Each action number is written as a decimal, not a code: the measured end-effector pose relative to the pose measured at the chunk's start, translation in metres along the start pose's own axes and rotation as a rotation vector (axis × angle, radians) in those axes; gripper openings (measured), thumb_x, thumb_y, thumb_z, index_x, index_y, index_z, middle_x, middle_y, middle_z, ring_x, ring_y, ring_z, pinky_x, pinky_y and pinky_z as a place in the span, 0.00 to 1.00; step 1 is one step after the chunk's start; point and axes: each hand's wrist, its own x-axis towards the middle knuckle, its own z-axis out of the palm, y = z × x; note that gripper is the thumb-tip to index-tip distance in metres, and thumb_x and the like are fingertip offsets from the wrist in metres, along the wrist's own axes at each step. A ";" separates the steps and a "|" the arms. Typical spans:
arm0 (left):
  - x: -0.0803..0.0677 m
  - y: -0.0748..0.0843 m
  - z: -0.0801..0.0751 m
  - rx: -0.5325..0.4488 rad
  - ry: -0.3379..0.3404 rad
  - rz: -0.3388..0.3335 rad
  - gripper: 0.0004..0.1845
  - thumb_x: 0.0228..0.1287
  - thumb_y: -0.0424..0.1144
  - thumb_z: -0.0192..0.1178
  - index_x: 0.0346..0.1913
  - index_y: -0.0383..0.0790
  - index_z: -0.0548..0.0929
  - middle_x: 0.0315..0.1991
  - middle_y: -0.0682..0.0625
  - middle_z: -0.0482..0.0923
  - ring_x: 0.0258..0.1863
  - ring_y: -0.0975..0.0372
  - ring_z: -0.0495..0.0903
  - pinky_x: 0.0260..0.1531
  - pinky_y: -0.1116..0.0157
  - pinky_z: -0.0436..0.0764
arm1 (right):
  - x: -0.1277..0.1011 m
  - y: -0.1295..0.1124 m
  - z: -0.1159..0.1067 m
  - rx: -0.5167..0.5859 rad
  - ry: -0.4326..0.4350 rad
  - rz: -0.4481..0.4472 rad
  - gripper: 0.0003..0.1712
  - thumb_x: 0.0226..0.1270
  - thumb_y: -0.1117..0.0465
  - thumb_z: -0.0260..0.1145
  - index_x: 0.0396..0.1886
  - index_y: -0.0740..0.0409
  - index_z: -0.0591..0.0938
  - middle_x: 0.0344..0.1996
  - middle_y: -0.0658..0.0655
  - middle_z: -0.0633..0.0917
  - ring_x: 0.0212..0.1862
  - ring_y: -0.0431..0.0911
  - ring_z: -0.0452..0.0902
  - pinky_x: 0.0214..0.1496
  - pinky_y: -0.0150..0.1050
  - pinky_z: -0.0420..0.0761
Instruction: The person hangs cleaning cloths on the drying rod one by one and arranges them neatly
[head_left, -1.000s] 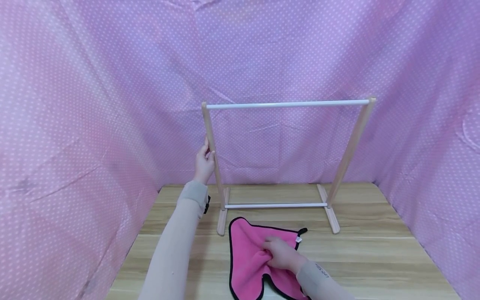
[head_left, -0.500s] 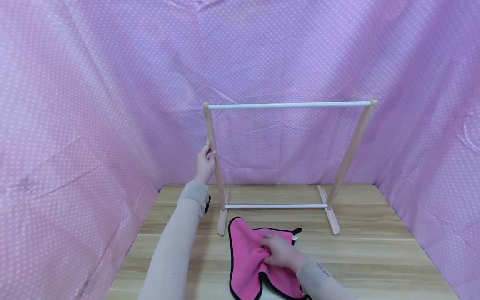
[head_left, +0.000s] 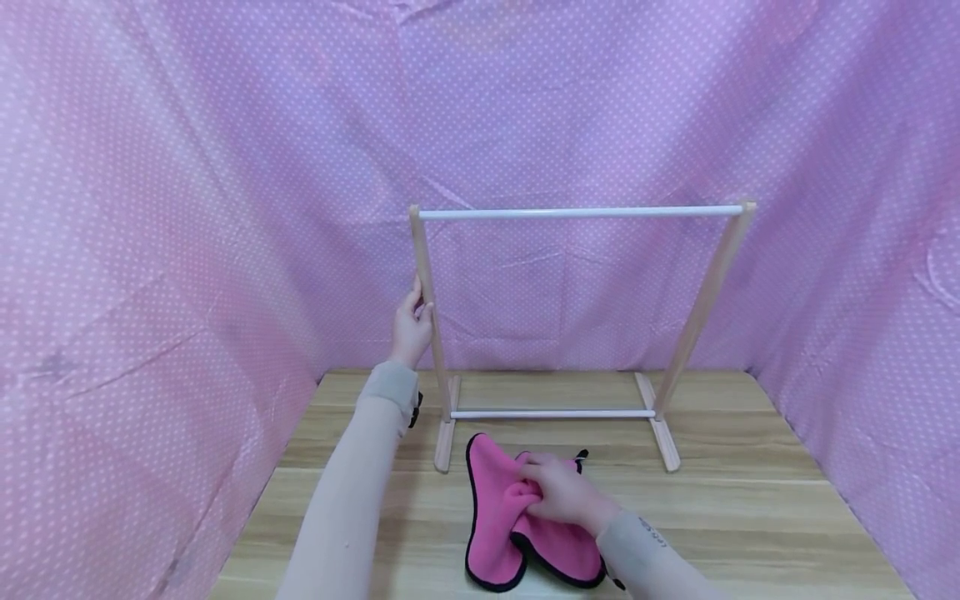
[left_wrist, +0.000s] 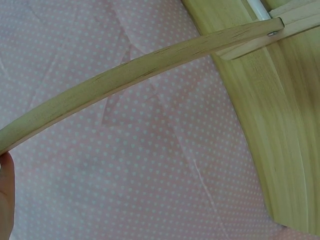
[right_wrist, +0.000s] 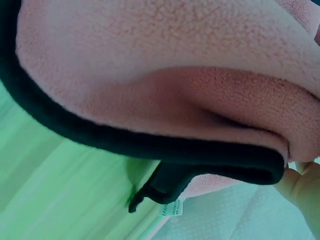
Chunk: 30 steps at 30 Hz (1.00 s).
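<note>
My left hand [head_left: 412,327] holds the left upright of a wooden rack [head_left: 437,354], thumb on the near side and fingers behind it. In the left wrist view only a bit of the hand [left_wrist: 6,195] shows, against the wooden upright [left_wrist: 125,75]. My right hand [head_left: 558,492] pinches a bunched fold near the middle of a pink towel [head_left: 491,533] with black edging. The towel's sides hang down in folds, low over the table. In the right wrist view its fleecy surface [right_wrist: 125,50], black hanging loop and white label show; most of the hand is hidden.
The rack's white top bar [head_left: 577,212] and lower bar [head_left: 551,413] span its two uprights. Its feet rest on a wood-grain table [head_left: 750,500]. Pink dotted cloth [head_left: 562,108] hangs at the back and sides.
The right hand has gathered the towel upward a little; its edges have drawn inward and its folds have deepened. The left hand keeps its hold on the upright.
</note>
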 end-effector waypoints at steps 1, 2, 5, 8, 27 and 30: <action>0.000 0.000 0.000 0.002 0.000 0.000 0.33 0.71 0.26 0.45 0.74 0.47 0.48 0.73 0.43 0.54 0.70 0.53 0.60 0.69 0.60 0.65 | 0.001 0.000 -0.001 -0.007 0.009 -0.004 0.14 0.42 0.66 0.72 0.26 0.48 0.76 0.32 0.43 0.72 0.34 0.36 0.65 0.33 0.25 0.68; -0.001 0.000 0.000 0.003 -0.003 0.000 0.33 0.71 0.26 0.45 0.74 0.46 0.48 0.73 0.43 0.54 0.70 0.53 0.60 0.69 0.60 0.64 | 0.001 -0.001 -0.002 -0.022 0.021 -0.013 0.14 0.41 0.66 0.72 0.26 0.48 0.76 0.33 0.43 0.73 0.35 0.37 0.66 0.34 0.26 0.70; -0.001 0.001 -0.001 0.005 -0.008 0.001 0.33 0.71 0.26 0.45 0.74 0.46 0.48 0.74 0.44 0.52 0.70 0.53 0.59 0.69 0.60 0.63 | 0.003 -0.003 -0.007 -0.059 0.061 -0.048 0.14 0.40 0.66 0.72 0.28 0.48 0.78 0.36 0.45 0.77 0.39 0.39 0.71 0.39 0.30 0.76; -0.002 0.001 -0.001 0.019 -0.007 -0.003 0.33 0.71 0.27 0.45 0.74 0.47 0.48 0.74 0.46 0.52 0.71 0.53 0.58 0.70 0.59 0.63 | 0.006 -0.004 -0.012 -0.073 0.092 -0.086 0.15 0.40 0.66 0.72 0.29 0.49 0.80 0.37 0.46 0.79 0.41 0.41 0.73 0.42 0.32 0.78; -0.005 0.004 0.002 0.015 0.014 0.015 0.32 0.71 0.26 0.45 0.74 0.44 0.50 0.72 0.41 0.56 0.69 0.52 0.61 0.69 0.60 0.65 | 0.025 -0.014 -0.075 -0.133 0.270 -0.224 0.16 0.36 0.67 0.73 0.29 0.51 0.80 0.30 0.45 0.77 0.35 0.41 0.70 0.38 0.35 0.75; -0.005 0.004 0.002 0.008 0.020 0.005 0.33 0.70 0.26 0.45 0.74 0.46 0.49 0.72 0.41 0.57 0.69 0.52 0.61 0.68 0.60 0.65 | 0.028 -0.017 -0.089 -0.140 0.295 -0.232 0.17 0.35 0.68 0.73 0.29 0.52 0.80 0.30 0.46 0.77 0.35 0.41 0.69 0.36 0.35 0.73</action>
